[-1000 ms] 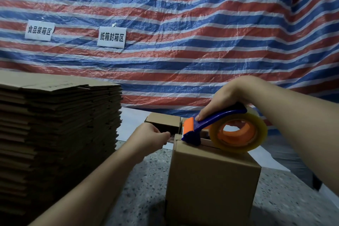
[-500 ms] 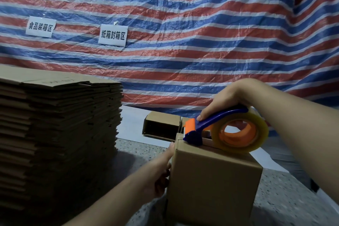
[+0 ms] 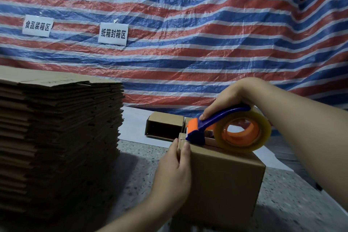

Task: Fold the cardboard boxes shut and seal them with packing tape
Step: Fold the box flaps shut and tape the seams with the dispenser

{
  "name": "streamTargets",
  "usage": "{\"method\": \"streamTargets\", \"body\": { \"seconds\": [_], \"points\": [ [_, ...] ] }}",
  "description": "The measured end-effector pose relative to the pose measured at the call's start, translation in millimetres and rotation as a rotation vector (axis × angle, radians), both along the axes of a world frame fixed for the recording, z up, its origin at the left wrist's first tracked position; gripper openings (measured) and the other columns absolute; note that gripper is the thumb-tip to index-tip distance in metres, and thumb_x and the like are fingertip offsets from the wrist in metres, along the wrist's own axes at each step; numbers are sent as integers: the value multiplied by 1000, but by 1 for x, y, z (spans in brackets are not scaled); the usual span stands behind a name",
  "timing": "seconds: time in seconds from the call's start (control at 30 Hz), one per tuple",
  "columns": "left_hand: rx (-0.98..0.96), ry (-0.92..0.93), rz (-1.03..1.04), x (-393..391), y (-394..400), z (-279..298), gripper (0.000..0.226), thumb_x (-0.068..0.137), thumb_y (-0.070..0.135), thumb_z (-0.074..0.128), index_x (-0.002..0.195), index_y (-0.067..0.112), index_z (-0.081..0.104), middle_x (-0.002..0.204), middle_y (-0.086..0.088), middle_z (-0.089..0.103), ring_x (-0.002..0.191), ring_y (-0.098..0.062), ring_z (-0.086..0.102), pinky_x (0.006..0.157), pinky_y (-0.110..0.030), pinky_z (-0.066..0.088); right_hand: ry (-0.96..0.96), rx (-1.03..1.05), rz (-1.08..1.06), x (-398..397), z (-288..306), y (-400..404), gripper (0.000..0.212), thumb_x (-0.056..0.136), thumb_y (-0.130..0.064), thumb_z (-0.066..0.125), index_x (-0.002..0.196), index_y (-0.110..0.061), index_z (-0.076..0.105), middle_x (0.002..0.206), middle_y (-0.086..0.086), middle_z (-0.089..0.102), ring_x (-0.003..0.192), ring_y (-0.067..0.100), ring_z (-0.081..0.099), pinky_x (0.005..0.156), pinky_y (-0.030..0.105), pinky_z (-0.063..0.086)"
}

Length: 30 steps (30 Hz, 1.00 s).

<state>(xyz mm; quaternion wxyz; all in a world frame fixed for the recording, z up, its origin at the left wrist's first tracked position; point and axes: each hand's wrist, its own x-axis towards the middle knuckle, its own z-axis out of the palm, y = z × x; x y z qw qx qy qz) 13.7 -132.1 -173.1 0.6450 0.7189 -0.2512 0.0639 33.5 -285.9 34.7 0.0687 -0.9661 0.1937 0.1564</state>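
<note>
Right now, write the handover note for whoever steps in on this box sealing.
Right hand: grip closed on the blue and orange tape dispenser with its clear roll, cutter end at the far left top edge of the brown cardboard box.
Left hand: fingers flat against that box's left side by the top corner, steadying it.
Done: box flaps folded shut, dispenser placed on top.
Left: whether tape already runs along the seam cannot be told; finish and cut it. Then the open small cardboard box behind, and the stack of flat cardboard blanks on the left.
</note>
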Motion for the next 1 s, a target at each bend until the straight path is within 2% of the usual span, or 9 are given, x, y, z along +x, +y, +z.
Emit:
{"method": "streamTargets", "body": {
  "seconds": [0.13, 0.23, 0.3, 0.4, 0.47, 0.53, 0.6, 0.73, 1.0],
  "points": [
    [76, 31, -25, 0, 4, 4, 57, 85, 68, 24, 127, 41, 52, 123, 15, 61, 108, 5, 55, 87, -16, 47, -3, 9, 4, -1, -1, 0, 56, 82, -65, 69, 108, -15, 68, 86, 6, 77, 71, 15, 71, 64, 24, 57],
    [202, -141, 65, 7, 11, 8, 62, 97, 61, 33, 153, 38, 21, 154, 20, 30, 141, -1, 28, 115, -28, 28, -8, 4, 7, -2, -1, 1, 54, 83, -63, 69, 108, -16, 67, 83, 4, 77, 71, 15, 71, 65, 25, 57],
    [288, -336, 54, 14, 16, 13, 61, 99, 53, 39, 154, 40, 14, 154, 23, 28, 143, 0, 22, 120, -34, 24, -12, 6, 7, -2, -1, 1, 53, 84, -63, 68, 108, -16, 67, 80, 3, 76, 67, 13, 71, 63, 23, 57],
    [321, -446, -19, 21, 18, 18, 43, 101, 45, 43, 141, 50, 31, 126, 27, 50, 117, 7, 42, 108, -36, 38, -3, 9, 15, -2, -1, 2, 52, 85, -63, 67, 106, -16, 68, 76, 2, 76, 62, 12, 71, 59, 22, 57],
    [337, -503, 17, 23, 17, 18, 41, 101, 43, 43, 142, 44, 37, 124, 25, 53, 109, 12, 40, 110, -36, 35, -4, -5, 13, -3, 0, 3, 53, 84, -65, 67, 106, -16, 69, 75, 2, 76, 59, 12, 71, 57, 22, 57],
    [366, -550, 64, 25, 14, 14, 46, 101, 48, 38, 146, 39, 37, 136, 20, 52, 109, 25, 27, 117, -26, 21, 4, -43, 2, -3, 1, 4, 57, 81, -67, 68, 105, -16, 69, 73, 2, 76, 57, 13, 71, 55, 22, 56],
    [403, -567, 83, 26, 11, 13, 55, 97, 58, 28, 148, 38, 36, 143, 22, 46, 105, 37, 10, 109, -9, 6, 14, -94, -5, -2, 4, 5, 61, 79, -70, 69, 104, -15, 69, 72, 3, 76, 58, 14, 73, 54, 23, 57],
    [400, -563, 82, 29, 11, 11, 51, 95, 58, 30, 144, 42, 38, 138, 25, 44, 100, 45, 2, 99, -6, 8, 7, -169, -23, 0, 11, 4, 68, 71, -74, 72, 103, -14, 71, 82, 6, 79, 71, 19, 76, 65, 27, 60],
    [451, -647, 155, 33, 12, 11, 59, 94, 64, 33, 140, 32, 52, 145, 16, 48, 114, 18, 18, 109, -14, 12, 84, -168, -101, -16, 15, -22, 81, 60, -75, 75, 111, -13, 72, 96, 10, 79, 77, 20, 75, 64, 27, 59]
  ]
}}
